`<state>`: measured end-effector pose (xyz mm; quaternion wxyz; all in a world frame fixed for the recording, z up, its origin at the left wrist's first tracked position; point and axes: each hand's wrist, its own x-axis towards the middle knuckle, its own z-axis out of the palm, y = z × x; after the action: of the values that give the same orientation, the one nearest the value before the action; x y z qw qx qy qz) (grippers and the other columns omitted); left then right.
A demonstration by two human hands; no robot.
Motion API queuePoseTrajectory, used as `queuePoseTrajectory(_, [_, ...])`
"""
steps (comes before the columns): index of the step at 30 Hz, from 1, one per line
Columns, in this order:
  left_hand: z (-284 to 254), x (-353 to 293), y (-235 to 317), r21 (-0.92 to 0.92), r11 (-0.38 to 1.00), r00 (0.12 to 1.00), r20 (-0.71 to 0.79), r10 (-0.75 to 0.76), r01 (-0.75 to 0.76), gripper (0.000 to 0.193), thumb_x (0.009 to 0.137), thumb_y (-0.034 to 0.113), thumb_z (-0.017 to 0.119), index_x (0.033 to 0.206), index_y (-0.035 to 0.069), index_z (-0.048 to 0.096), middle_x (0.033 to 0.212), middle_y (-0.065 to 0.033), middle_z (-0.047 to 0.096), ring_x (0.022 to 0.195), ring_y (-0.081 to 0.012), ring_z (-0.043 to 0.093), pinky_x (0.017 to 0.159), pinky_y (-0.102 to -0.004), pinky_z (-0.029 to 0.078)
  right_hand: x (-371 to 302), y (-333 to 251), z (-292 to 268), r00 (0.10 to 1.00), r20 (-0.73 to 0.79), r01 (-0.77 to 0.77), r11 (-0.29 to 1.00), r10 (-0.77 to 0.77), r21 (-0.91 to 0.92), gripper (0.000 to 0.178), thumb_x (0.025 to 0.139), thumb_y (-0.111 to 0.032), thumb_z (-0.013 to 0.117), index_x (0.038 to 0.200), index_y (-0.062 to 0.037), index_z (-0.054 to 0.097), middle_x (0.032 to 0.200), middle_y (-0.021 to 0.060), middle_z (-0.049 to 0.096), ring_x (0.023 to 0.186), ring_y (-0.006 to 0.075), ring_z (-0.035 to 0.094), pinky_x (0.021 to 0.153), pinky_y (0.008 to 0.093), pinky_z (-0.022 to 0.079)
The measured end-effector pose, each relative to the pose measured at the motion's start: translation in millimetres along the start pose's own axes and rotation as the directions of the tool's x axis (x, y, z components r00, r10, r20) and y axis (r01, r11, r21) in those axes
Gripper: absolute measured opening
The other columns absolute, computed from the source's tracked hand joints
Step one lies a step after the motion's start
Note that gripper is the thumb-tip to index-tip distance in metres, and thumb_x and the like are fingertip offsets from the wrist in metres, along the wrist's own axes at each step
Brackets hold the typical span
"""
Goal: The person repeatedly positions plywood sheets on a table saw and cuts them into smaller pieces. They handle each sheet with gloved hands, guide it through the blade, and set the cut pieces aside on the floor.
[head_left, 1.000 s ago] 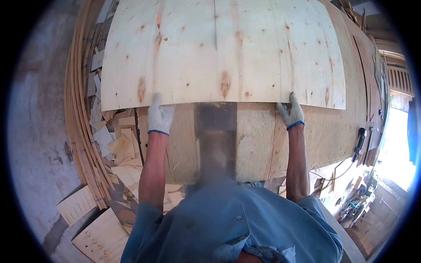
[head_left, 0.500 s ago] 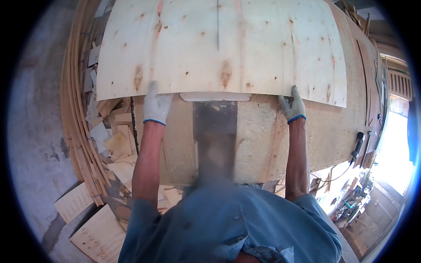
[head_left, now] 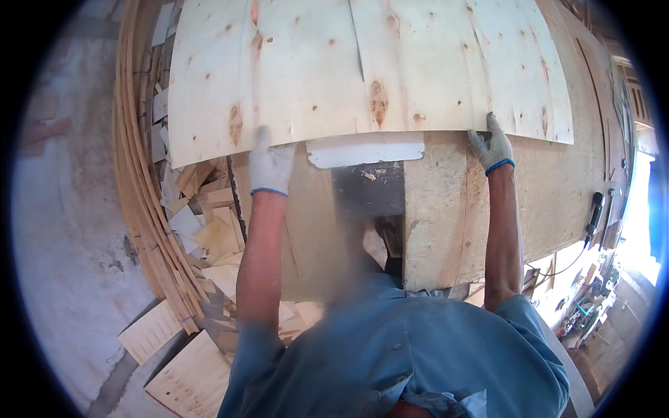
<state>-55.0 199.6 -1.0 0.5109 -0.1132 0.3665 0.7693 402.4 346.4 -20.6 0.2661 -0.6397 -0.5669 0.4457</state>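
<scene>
A wide, pale wood veneer sheet [head_left: 300, 76] with brown knots and several cracks lies across the far part of the worktable. My left hand [head_left: 270, 166], in a white knitted glove with a blue cuff, grips its near edge left of the middle, one digit on top. Toward the right end of that edge, my right hand [head_left: 496, 148], gloved alike, holds it too. The fingers under the sheet are hidden. Between my hands the edge bows slightly upward. Just below it, a white strip [head_left: 366, 152] shows above a dark panel [head_left: 369, 188].
The brown worktable [head_left: 446, 209] spreads beneath the sheet. Long thin wooden strips [head_left: 136, 174] run along its left, beside piled wood offcuts [head_left: 216, 233]. Two pale boards [head_left: 191, 376] lie at lower left. A black corded tool [head_left: 595, 212] rests at the table's right side.
Both hands have moved the sheet slightly away from me, its right end more than its left. More of the white strip is uncovered. The whole view has shifted a little.
</scene>
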Motion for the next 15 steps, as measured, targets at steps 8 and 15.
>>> queuePoseTrajectory(8, [16,18,0,0.046,0.999,1.0,0.016,0.024,-0.025,0.047,0.094,0.007,0.061,0.138,0.007,0.046,0.136,-0.0111,0.053,0.129,-0.0294,0.048,0.112,-0.0554,0.035,51,50,-1,0.997,-0.079,0.038,0.96,-0.017,0.276,0.062,0.089,-0.005,0.07,0.141,0.0092,0.039,0.124,0.0137,0.058,0.1,0.0174,0.061,0.093,0.0287,0.051])
queuePoseTrajectory(15, [28,36,3,0.089,0.996,0.994,-0.1,0.036,-0.027,0.044,0.094,0.009,0.061,0.135,0.005,0.048,0.135,-0.0117,0.054,0.127,-0.0296,0.05,0.11,-0.0542,0.038,54,11,7,0.998,-0.048,-0.03,0.952,0.047,0.306,0.061,0.091,-0.015,0.069,0.14,0.0085,0.041,0.119,0.0137,0.06,0.095,0.0169,0.062,0.086,0.0255,0.054])
